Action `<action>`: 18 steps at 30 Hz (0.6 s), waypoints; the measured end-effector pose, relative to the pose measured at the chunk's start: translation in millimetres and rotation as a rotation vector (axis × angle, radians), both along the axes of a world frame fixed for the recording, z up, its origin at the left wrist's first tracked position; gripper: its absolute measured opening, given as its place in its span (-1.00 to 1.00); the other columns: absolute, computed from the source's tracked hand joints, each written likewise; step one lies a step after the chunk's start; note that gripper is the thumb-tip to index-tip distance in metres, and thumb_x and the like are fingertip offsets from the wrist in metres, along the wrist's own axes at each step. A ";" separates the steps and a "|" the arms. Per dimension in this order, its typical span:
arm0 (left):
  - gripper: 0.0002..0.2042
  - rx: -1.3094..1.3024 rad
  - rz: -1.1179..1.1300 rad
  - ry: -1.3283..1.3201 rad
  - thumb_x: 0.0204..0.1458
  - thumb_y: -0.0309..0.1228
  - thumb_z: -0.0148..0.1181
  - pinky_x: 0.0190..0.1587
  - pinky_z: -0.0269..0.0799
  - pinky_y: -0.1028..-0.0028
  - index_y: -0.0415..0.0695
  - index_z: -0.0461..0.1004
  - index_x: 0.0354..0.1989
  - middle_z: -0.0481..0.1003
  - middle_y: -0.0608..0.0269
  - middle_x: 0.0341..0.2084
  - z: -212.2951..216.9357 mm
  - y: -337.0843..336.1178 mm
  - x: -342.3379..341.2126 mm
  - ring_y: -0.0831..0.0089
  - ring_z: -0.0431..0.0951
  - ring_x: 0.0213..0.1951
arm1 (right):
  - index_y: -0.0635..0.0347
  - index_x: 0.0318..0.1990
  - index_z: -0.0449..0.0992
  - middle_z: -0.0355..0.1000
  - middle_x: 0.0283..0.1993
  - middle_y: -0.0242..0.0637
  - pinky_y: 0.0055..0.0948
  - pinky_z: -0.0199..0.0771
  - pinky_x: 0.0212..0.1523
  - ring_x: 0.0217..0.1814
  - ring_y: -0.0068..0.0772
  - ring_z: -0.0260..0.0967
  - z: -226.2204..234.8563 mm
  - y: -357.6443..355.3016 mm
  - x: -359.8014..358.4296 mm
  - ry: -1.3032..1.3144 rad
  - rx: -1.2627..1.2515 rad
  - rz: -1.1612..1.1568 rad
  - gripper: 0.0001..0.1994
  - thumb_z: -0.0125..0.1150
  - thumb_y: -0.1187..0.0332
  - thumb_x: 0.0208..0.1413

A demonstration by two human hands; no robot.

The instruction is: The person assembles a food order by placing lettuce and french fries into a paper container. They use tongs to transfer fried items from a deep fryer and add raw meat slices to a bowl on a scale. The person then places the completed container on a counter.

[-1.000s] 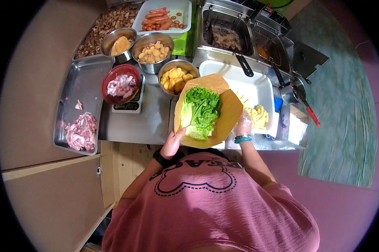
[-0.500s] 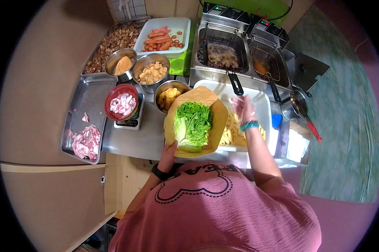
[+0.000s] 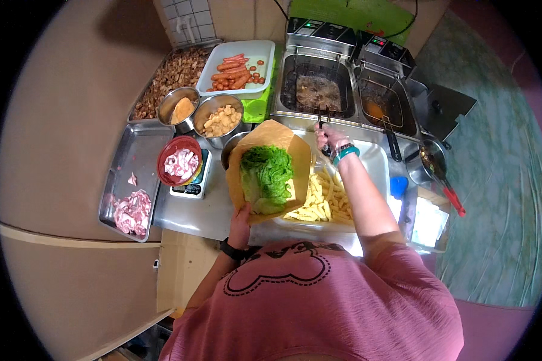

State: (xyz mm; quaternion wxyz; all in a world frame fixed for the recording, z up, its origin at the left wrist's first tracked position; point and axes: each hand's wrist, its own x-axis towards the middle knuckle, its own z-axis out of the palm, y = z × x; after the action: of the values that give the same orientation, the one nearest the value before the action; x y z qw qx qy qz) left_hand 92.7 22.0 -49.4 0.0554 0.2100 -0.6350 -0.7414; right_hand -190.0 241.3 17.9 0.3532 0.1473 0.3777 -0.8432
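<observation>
My left hand (image 3: 240, 227) grips the near edge of a brown paper food box (image 3: 299, 146). Green lettuce leaves (image 3: 269, 174) lie inside it. Over the white tub (image 3: 377, 161), my gloved right hand (image 3: 330, 140) is closed round the black handle of a fryer basket (image 3: 323, 114). That basket sits in the left well of the fryer, in bubbling oil with food (image 3: 318, 92) in it that I cannot make out. Pale crinkle-cut fries (image 3: 325, 198) fill the tub below my right forearm, beside the paper box.
A second fryer basket (image 3: 379, 96) hangs in the right well. Left stand a scale (image 3: 189, 189) bearing a red bowl of sliced meat, a metal tray (image 3: 122, 165) with more meat, and steel bowls (image 3: 220, 117). Behind are sausages (image 3: 232, 75); a pot (image 3: 424, 162) stands right.
My right hand has moved left and forward from open air beside the basket handle and closed on it. The paper box has shifted slightly left in my left hand.
</observation>
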 end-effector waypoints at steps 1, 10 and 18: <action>-0.73 -0.097 -0.020 0.002 0.13 -0.34 -0.14 -0.20 0.35 0.48 -0.24 0.26 -0.08 0.36 0.25 -0.21 -5.9 -2.0 0.0 0.43 0.39 -0.19 | 0.17 -0.29 0.32 0.18 -0.64 -0.47 -0.56 0.13 -0.70 -0.71 -0.59 0.06 -5.3 -0.9 7.4 0.067 0.028 -0.009 -0.81 -0.21 0.28 0.20; -0.64 0.245 0.082 -0.059 0.14 -0.28 -0.14 -0.08 0.37 0.34 -0.25 0.18 0.02 0.33 0.12 -0.09 20.6 15.1 -9.7 0.29 0.38 -0.07 | 0.09 -0.12 0.26 0.17 -0.62 -0.43 -0.50 0.15 -0.74 -0.74 -0.59 0.04 -16.7 9.6 53.7 0.373 0.246 -0.039 -0.81 -0.12 0.30 0.14; -0.68 0.231 0.064 -0.044 0.14 -0.35 -0.16 -0.05 0.34 0.38 -0.29 0.21 -0.01 0.32 0.10 -0.08 6.1 14.5 -7.1 0.30 0.37 -0.06 | 0.15 -0.10 0.25 0.16 -0.62 -0.42 -0.49 0.16 -0.75 -0.74 -0.57 0.04 -16.8 16.0 71.9 0.465 0.311 -0.038 -0.78 -0.12 0.30 0.13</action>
State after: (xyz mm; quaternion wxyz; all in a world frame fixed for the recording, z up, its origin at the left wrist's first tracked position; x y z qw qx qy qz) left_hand 85.6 36.5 -43.4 0.0404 0.2514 -0.5393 -0.8027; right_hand -118.1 257.3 1.1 0.2146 0.0095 0.5706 -0.7927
